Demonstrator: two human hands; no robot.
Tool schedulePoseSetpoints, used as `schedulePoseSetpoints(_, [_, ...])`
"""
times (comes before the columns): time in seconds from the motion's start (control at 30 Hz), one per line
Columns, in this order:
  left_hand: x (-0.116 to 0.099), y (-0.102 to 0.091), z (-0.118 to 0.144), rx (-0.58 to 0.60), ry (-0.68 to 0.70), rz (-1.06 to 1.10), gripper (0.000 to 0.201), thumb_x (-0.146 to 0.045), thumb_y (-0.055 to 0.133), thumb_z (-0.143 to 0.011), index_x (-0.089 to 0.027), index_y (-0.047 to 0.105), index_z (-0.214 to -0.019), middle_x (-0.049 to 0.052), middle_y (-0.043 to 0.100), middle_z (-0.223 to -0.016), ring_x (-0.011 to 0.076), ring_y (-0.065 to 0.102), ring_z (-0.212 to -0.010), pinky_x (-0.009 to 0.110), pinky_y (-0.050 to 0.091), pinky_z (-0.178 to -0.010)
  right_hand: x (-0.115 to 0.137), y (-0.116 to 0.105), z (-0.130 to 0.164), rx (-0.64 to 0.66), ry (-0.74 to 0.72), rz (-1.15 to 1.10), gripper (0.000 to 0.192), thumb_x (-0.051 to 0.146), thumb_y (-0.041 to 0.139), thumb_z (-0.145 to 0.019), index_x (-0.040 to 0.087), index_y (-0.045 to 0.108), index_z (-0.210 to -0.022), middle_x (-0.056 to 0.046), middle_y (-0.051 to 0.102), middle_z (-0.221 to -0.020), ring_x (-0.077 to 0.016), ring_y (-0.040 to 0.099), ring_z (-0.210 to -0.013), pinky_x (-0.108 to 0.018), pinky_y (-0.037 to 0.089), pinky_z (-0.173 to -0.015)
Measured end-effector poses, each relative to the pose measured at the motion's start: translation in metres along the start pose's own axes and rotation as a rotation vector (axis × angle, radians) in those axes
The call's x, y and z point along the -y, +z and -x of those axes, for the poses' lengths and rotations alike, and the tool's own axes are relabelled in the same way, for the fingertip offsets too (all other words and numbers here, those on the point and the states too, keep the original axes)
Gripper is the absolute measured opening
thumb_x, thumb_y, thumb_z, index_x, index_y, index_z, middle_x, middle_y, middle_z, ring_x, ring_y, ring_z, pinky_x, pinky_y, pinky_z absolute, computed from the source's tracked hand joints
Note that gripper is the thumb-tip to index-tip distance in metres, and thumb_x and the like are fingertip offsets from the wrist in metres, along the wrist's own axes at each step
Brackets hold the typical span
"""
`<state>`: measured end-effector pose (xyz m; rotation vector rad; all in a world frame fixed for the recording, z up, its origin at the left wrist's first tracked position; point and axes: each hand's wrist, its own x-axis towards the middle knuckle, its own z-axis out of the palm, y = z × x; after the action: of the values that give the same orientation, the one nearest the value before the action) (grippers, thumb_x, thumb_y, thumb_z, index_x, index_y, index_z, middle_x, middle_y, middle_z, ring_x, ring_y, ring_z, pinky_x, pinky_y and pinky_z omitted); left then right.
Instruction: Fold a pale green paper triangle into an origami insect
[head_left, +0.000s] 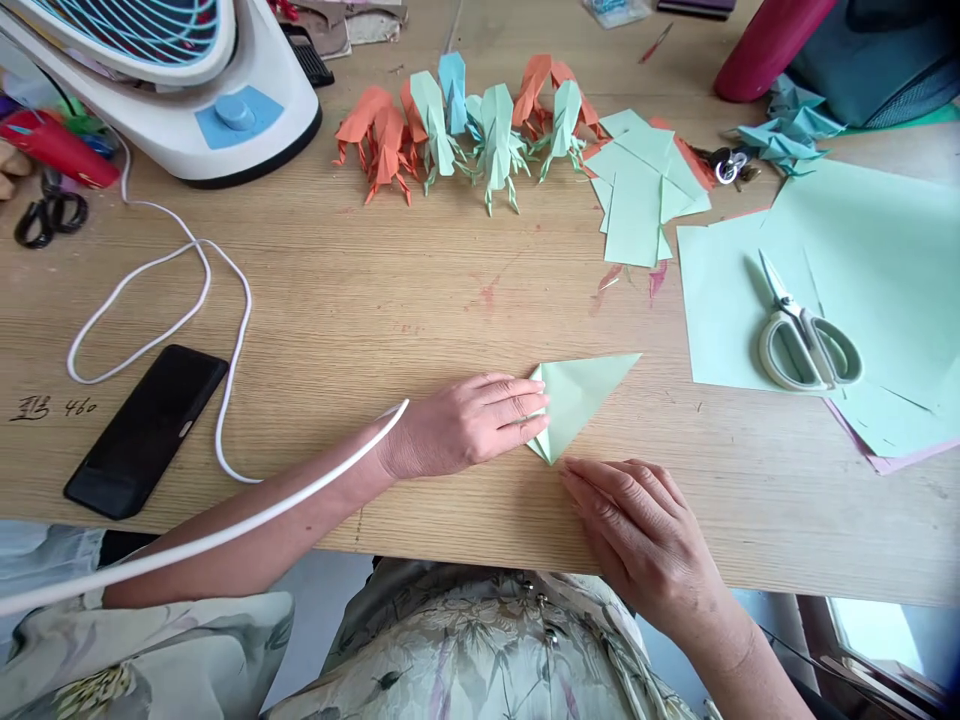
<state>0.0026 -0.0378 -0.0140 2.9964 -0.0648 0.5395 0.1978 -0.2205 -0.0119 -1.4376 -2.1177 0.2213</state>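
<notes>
Your folded green paper (589, 395) lies toward the worktop's (390, 290) front edge, its long point aimed right. Your left hand (472, 425) rests on its left end, fingers laid out straight. Your right hand (637, 530) is just beside its lowest corner, fingers bunched; I cannot tell whether they pinch it. Toward the right edge, scissors (789, 308) lie on green sheets (870, 240). Folded figures (496, 130) stand toward the back edge, and a phone (146, 430) lies near the front left corner.
</notes>
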Motion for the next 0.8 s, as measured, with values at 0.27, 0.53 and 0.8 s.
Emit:
schedulePoseSetpoints(0.27, [0.0, 0.003, 0.002, -0.011, 0.016, -0.027, 0.027, -0.01, 0.05, -0.097, -0.015, 0.066, -0.117, 0.013, 0.068, -0.125, 0.0234, 0.059, -0.125, 0.039, 0.054, -0.1, 0.003, 0.008, -0.007, 0.026, 0.011, 0.032, 0.045, 0.005, 0.051, -0.092, 0.016, 0.053, -0.136, -0.015, 0.062, -0.131, -0.027, 0.06, -0.102, -0.043, 0.051, -0.08])
schedulePoseSetpoints(0.53, [0.001, 0.004, 0.006, -0.012, -0.019, 0.029, 0.029, -0.011, 0.05, -0.097, -0.018, 0.066, -0.119, 0.011, 0.066, -0.129, 0.0225, 0.053, -0.132, 0.039, 0.049, -0.105, 0.004, 0.012, -0.01, 0.036, 0.001, 0.091, 0.044, 0.009, 0.049, -0.095, 0.015, 0.053, -0.138, -0.014, 0.065, -0.129, -0.0264, 0.061, -0.1, -0.044, 0.052, -0.08])
schedulePoseSetpoints(0.8, [0.004, 0.005, 0.009, -0.011, -0.033, 0.139, 0.036, -0.013, 0.051, -0.092, -0.014, 0.062, -0.127, 0.014, 0.062, -0.135, 0.0246, 0.05, -0.134, 0.041, 0.045, -0.109, 0.004, 0.014, -0.008, 0.065, -0.018, 0.137, 0.044, 0.009, 0.05, -0.095, 0.015, 0.053, -0.138, -0.013, 0.061, -0.136, -0.0275, 0.059, -0.105, -0.044, 0.049, -0.083])
